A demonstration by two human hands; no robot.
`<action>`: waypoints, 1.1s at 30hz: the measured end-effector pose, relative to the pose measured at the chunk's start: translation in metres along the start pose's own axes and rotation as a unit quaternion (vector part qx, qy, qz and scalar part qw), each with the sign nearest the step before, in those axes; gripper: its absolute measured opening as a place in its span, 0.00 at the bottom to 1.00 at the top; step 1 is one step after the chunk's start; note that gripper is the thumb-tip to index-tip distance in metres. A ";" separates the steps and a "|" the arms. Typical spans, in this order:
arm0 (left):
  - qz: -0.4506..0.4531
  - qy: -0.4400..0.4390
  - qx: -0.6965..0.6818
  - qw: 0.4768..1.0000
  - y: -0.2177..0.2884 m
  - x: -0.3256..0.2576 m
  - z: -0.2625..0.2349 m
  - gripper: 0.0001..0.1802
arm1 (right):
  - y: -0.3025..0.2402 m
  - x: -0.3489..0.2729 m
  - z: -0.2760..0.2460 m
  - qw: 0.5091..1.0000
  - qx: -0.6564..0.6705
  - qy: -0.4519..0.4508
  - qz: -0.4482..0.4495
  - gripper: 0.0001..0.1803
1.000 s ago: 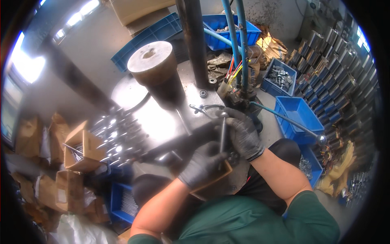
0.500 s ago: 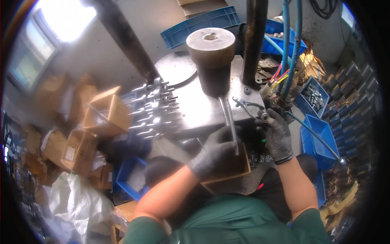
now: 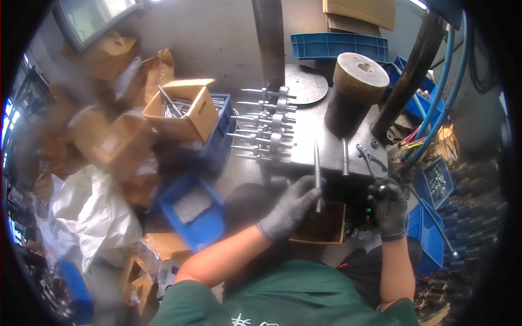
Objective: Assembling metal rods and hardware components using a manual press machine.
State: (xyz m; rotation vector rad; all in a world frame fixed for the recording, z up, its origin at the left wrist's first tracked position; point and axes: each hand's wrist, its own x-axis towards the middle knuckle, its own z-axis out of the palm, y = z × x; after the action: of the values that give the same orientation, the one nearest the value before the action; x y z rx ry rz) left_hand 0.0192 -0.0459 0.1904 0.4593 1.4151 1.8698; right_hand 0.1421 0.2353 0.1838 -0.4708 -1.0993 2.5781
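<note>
The gloved left hand (image 3: 291, 209) pinches a thin metal rod (image 3: 317, 174) between its fingers, holding it upright over the front edge of the steel machine table (image 3: 312, 127). The gloved right hand (image 3: 387, 209) is closed around a black knob (image 3: 383, 188) at the table's front right corner. A second rod (image 3: 345, 156) lies near that front edge.

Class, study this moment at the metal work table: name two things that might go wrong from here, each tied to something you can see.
1. The left hand holds a thin metal rod upright at its lower part only; its free top could tip into the rod standing beside it.
2. The finished pins lie stacked near the table edge, above a blue bin; a nudge might roll them off.
</note>
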 end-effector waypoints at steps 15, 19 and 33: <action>0.024 -0.082 0.178 0.980 -0.025 0.006 0.054 0.38 | 0.017 -0.052 0.044 0.893 -0.433 -0.119 0.019 0.21; 0.075 -0.077 0.125 0.986 -0.058 0.010 0.051 0.26 | 0.033 -0.071 0.025 0.853 -0.462 -0.151 -0.193 0.15; 0.131 -0.176 0.335 0.916 -0.126 0.083 0.007 0.31 | -0.024 -0.341 -0.215 0.690 -0.078 0.603 -0.393 0.21</action>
State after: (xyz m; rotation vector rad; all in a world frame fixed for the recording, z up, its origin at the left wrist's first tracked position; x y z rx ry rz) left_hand 0.0114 0.0348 0.0630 1.3082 1.7736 1.3391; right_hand 0.5408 0.2538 0.1219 -1.1601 -0.6934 0.9726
